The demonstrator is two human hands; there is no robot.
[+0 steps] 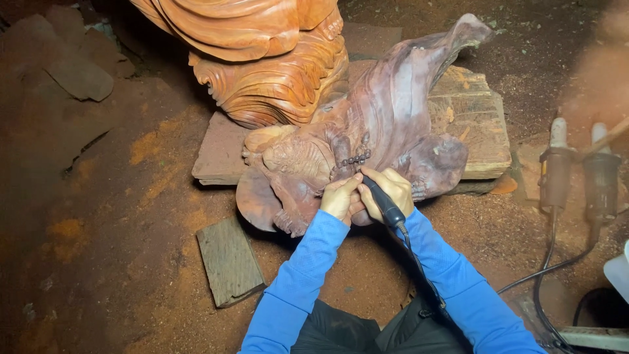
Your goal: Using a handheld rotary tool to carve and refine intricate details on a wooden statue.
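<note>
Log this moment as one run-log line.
right hand: grips black corded rotary tool | left hand: rests on dark wood carving | tool tip: hidden between the hands | nearby: small plank

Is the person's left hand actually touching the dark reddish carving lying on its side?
Touching. The head view shows the left hand pressed against the dark reddish carving, no gap visible, beside the right hand gripping the black tool.

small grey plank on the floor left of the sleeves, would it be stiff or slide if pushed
The small grey plank looks like solid flat wood, so probably stiff and light. It lies flat on sawdust-covered ground, so it would likely slide rather than roll or tip.
</note>
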